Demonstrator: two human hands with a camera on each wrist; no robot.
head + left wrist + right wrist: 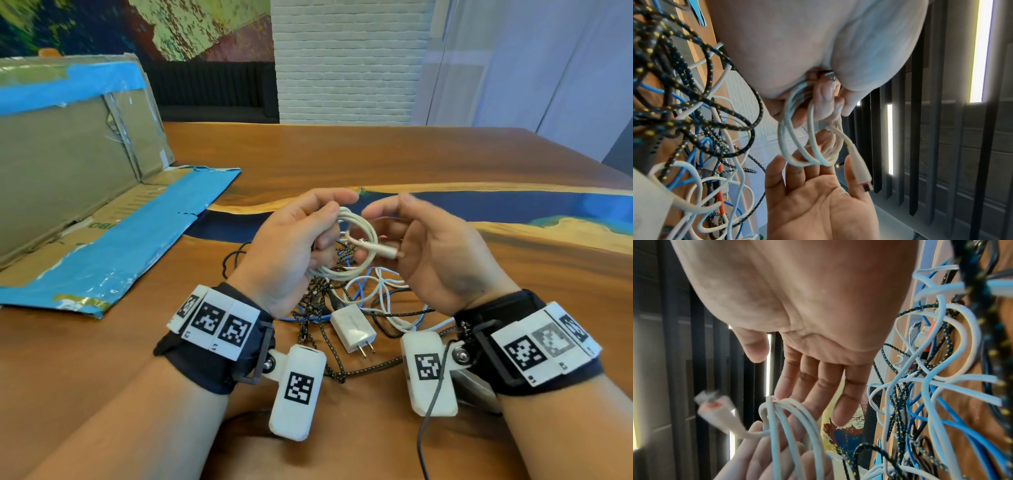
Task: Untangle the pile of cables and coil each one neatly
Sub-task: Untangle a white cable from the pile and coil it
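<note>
A white cable (359, 233) is wound into a small coil held above the table. My left hand (329, 219) grips one side of that coil, fingers curled through its loops (797, 146). The coil's white plug end (387, 251) sticks out to the right, free of both hands. My right hand (394, 226) is beside the coil with fingers straight (807, 386), fingertips touching the loops (789, 426) and holding nothing. Below both hands lies the tangled pile (359, 308) of black-and-yellow braided, blue, white and black cables.
A white wall charger (352, 329) lies in the pile near my wrists. A flattened cardboard box with blue tape (85, 178) fills the table's left side. The wooden table (342, 154) has a blue resin strip across it behind my hands.
</note>
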